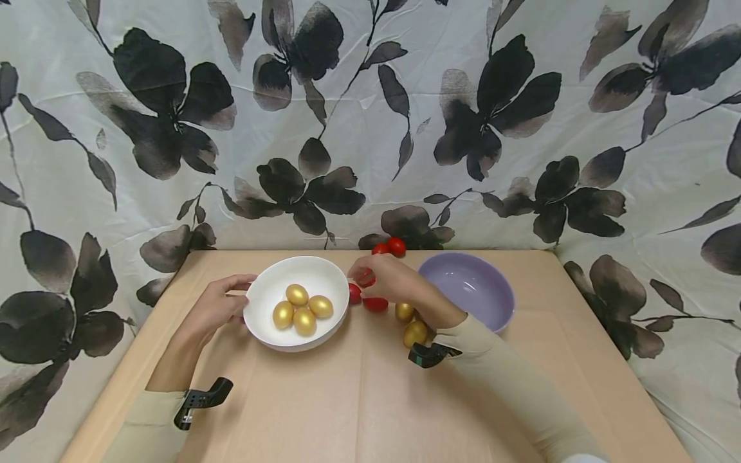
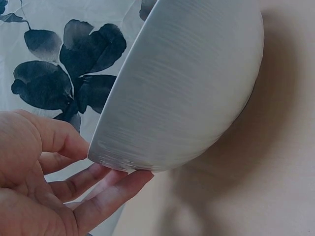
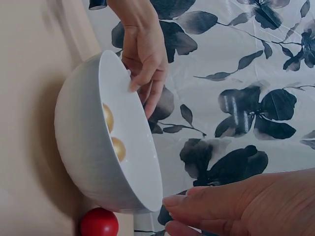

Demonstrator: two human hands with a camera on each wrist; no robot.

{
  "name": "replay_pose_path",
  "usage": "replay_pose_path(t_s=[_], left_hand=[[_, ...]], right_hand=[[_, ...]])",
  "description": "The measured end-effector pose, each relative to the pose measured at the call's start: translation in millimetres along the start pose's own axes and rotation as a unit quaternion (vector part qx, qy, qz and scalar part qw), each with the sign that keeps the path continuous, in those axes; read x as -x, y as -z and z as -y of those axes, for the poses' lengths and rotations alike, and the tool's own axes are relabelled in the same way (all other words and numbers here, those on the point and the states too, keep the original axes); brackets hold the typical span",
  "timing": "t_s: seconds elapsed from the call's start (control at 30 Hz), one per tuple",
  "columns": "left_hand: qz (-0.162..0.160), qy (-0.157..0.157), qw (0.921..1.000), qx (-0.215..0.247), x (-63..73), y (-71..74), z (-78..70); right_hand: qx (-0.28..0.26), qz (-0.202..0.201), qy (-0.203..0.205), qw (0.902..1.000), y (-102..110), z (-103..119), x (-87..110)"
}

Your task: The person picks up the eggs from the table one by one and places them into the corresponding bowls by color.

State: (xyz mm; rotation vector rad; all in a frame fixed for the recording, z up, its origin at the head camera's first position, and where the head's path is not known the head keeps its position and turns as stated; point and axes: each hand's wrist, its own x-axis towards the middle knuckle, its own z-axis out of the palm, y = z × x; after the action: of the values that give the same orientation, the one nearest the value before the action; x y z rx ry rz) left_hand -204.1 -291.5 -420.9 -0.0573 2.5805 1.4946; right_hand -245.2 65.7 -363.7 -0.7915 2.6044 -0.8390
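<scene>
A white bowl (image 1: 329,275) stands on the table with several shiny gold eggs (image 1: 304,321) inside. At its left side my left hand (image 1: 220,305) grips it, the thumb at the rim and the fingers against the outer wall in the left wrist view. My right hand (image 1: 388,278) is at the opposite side, and its fingertips (image 3: 173,200) meet the rim in the right wrist view. Red egg-like pieces (image 1: 375,305) lie under and around the right hand, one partly showing between its fingers.
A purple bowl (image 1: 500,296) stands at the right, behind the right forearm. Two more gold eggs (image 1: 415,334) lie on the table beside the right wrist. Two red pieces (image 1: 396,246) sit at the table's back edge, before a floral cloth (image 1: 370,161).
</scene>
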Motion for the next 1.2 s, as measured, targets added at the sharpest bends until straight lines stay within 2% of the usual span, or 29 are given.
replay_pose_path(t_s=[0.5, 0.7, 1.0, 1.2], left_hand=[[0.000, 0.001, 1.0000, -0.001, -1.8, -0.1, 0.1], [0.001, 0.000, 1.0000, -0.001, -1.4, -0.2, 0.6], [0.002, -0.001, 1.0000, -0.001, -1.4, -0.2, 1.2], [0.002, 0.001, 1.0000, 0.001, -0.2, -0.3, 0.9]], right_hand=[[-0.031, 0.004, -0.023, 0.9992, 4.0, -18.2, 24.7], [-0.031, 0.027, -0.051, 0.9978, 0.9, -24.2, 34.4], [-0.020, 0.034, -0.056, 0.9977, -3.6, -31.4, 50.6], [-0.029, 0.052, -0.076, 0.9953, -10.3, -39.8, 62.5]])
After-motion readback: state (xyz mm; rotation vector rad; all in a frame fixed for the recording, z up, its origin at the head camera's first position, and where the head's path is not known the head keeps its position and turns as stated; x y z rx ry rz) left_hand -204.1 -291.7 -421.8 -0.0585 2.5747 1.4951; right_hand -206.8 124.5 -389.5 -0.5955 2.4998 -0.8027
